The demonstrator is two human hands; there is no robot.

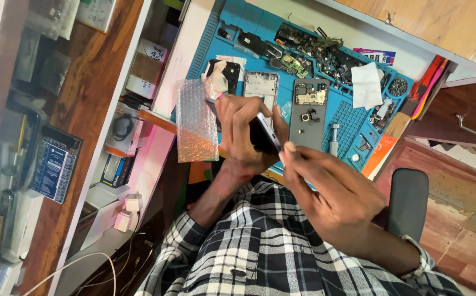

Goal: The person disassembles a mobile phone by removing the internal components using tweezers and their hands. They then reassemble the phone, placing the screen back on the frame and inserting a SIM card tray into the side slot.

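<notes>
Both my hands hold a dark smartphone (pixel 265 134) on edge above the blue repair mat (pixel 353 118). My left hand (pixel 243 131) wraps around the phone's upper half, fingers over its top edge. My right hand (pixel 331 192) pinches the phone's lower corner with thumb and fingers. On the mat just behind lie an opened phone body with its circuit board showing (pixel 310 109), a silver phone frame (pixel 260 86) and a black back cover (pixel 226 74).
A bubble-wrap pouch (pixel 196 121) lies at the mat's left edge. Loose parts and boards (pixel 314 52) fill the mat's far trays, with a white cloth (pixel 366 85) beside them. Shelves with boxes (pixel 54 161) stand at left; a chair armrest (pixel 408 200) and a drawer (pixel 457 120) at right.
</notes>
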